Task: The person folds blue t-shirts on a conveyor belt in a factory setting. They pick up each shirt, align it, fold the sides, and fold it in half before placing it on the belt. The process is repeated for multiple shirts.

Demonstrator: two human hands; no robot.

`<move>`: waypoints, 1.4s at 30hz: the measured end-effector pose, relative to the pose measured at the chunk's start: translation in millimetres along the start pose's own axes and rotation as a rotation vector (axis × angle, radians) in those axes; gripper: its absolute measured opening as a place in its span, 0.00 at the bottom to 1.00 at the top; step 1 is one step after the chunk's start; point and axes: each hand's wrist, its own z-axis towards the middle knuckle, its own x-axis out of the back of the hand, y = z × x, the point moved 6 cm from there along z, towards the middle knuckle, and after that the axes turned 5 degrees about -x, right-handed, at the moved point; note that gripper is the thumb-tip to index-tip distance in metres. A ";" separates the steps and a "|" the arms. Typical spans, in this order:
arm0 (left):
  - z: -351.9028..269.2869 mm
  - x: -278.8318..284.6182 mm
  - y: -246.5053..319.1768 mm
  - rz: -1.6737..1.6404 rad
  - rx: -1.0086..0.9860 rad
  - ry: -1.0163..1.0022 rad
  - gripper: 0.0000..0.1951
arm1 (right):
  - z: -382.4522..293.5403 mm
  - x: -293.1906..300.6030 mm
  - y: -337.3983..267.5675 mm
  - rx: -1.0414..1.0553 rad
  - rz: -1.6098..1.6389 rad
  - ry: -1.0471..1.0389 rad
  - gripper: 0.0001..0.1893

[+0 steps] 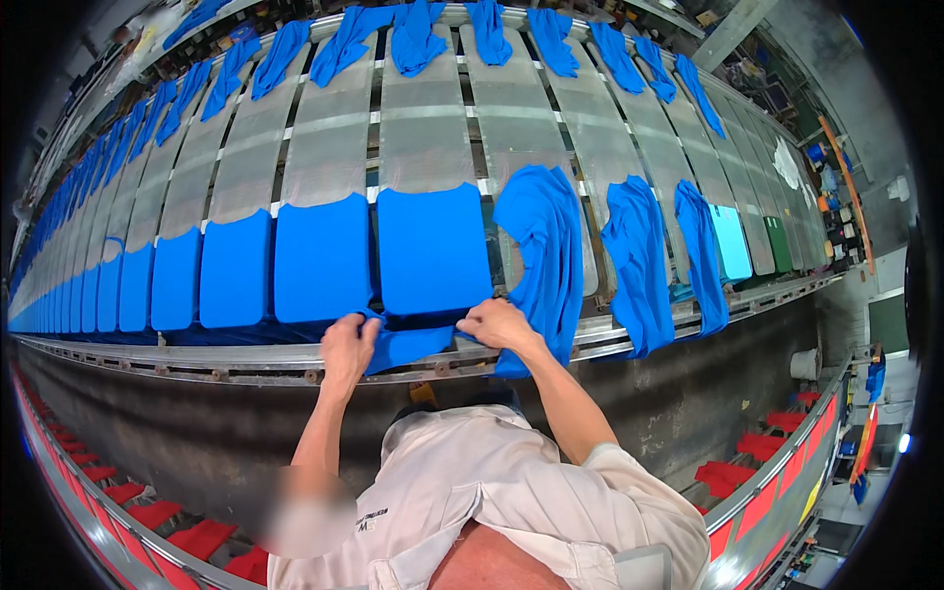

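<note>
Both my hands are at the near edge of a board covered by a smooth blue fabric piece [431,247]. My left hand [348,345] grips bunched blue cloth at the board's lower left corner. At the lower right corner my right hand [495,323] pinches the cloth's edge. A loose flap of blue fabric [409,349] hangs between them over the metal rail. Just right of my right hand, a crumpled blue garment piece [544,251] lies across the neighbouring board, its end hanging over the rail. Another smooth blue piece [322,258] covers the board to the left.
A long metal rail [243,369] runs along the near side of the boards. More crumpled blue pieces [640,265] lie to the right, beside a light-blue panel [730,243]. Blue cloths [417,40] hang along the far edge. Behind me, red pieces [203,538] line another rail.
</note>
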 end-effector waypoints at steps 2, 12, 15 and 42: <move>-5.2 13.2 15.2 -0.078 0.037 0.277 0.11 | -6.5 44.9 28.8 0.087 0.153 0.350 0.17; 32.9 -128.7 213.6 -0.313 0.013 -0.047 0.18 | 43.7 126.1 115.6 -0.074 0.199 0.661 0.09; 44.5 -144.6 234.9 -0.146 -0.101 0.026 0.15 | 47.1 130.2 121.1 -0.050 0.299 0.621 0.06; -4.7 -121.1 153.7 -1.653 0.778 -0.208 0.15 | -102.5 194.7 246.9 -0.191 1.662 0.357 0.11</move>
